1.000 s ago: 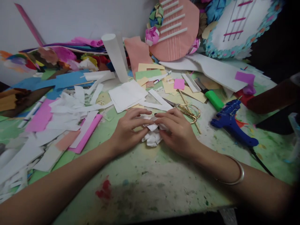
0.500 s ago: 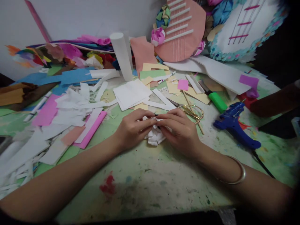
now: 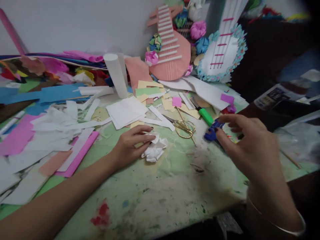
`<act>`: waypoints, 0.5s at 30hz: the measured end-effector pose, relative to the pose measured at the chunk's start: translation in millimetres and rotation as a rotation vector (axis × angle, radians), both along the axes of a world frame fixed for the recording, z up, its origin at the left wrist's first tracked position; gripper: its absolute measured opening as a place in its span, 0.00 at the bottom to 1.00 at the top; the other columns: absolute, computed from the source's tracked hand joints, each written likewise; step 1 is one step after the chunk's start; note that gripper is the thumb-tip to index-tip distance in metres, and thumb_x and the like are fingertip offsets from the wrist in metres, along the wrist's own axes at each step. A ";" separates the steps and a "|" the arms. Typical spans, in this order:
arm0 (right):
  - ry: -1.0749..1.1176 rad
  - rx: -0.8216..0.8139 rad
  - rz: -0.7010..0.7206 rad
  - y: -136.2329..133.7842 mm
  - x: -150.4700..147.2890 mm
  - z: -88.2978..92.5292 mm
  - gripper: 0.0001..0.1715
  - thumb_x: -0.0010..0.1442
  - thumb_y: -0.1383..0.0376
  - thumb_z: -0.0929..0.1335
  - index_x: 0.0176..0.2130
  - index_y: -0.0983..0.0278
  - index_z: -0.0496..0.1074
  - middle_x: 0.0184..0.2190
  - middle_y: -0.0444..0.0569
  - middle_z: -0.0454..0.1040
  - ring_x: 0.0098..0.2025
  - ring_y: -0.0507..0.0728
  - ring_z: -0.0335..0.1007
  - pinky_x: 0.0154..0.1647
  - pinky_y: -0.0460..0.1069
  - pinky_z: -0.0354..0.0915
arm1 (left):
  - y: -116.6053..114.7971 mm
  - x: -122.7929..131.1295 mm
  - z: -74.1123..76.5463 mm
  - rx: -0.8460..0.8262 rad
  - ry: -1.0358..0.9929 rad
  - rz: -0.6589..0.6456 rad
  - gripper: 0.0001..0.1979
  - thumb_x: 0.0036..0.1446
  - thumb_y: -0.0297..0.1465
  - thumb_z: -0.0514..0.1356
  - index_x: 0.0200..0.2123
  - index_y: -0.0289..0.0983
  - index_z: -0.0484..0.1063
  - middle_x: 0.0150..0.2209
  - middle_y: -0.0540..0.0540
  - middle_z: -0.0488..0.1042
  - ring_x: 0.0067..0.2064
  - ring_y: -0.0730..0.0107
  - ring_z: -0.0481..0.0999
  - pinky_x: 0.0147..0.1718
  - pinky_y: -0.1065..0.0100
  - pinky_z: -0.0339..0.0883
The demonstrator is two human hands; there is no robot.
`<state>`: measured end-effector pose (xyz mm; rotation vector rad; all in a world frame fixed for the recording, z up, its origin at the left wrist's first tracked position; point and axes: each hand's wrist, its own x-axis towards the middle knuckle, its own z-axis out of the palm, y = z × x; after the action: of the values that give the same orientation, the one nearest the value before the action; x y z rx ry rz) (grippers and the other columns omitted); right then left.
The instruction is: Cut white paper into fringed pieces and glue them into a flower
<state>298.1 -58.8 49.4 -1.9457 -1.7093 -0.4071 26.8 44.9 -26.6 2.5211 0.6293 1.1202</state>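
My left hand (image 3: 132,145) rests over the tabletop, its fingertips pinching a crumpled, ruffled white paper flower (image 3: 153,150). To the right, my right hand (image 3: 252,146) hangs over the blue glue gun (image 3: 212,131), thumb and fingers apart. Most of the glue gun is hidden behind that hand, and I cannot make out firm contact with it. Between the hands lie gold-handled scissors (image 3: 184,128) on a thin wooden stick (image 3: 193,140). A green-handled cutter (image 3: 206,116) lies just beyond the glue gun.
White paper squares (image 3: 126,111) are stacked behind my left hand. Cut white strips and pink paper (image 3: 77,156) cover the left side. A white paper roll (image 3: 116,75) stands upright at the back, near paper-decorated guitar shapes (image 3: 172,56). A bottle (image 3: 272,95) is at the right.
My right hand has let go of the white paper flower and moved right to the glue gun. My left hand stays on the flower. The camera view has turned right.
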 end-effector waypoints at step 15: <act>-0.169 -0.233 -0.223 -16.9 53.4 -45.1 0.18 0.52 0.66 0.64 0.44 0.69 0.64 0.41 0.63 0.69 0.42 0.67 0.67 0.37 0.56 0.63 | -1.6 -1.4 0.0 -0.036 -0.081 0.030 0.07 0.52 0.24 0.59 0.33 0.39 0.77 0.45 0.41 0.75 0.47 0.63 0.75 0.45 0.59 0.72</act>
<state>351.5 -75.7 4.2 -2.3420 -1.7122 -0.4828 25.4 43.3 -26.6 2.4302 0.6616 1.2041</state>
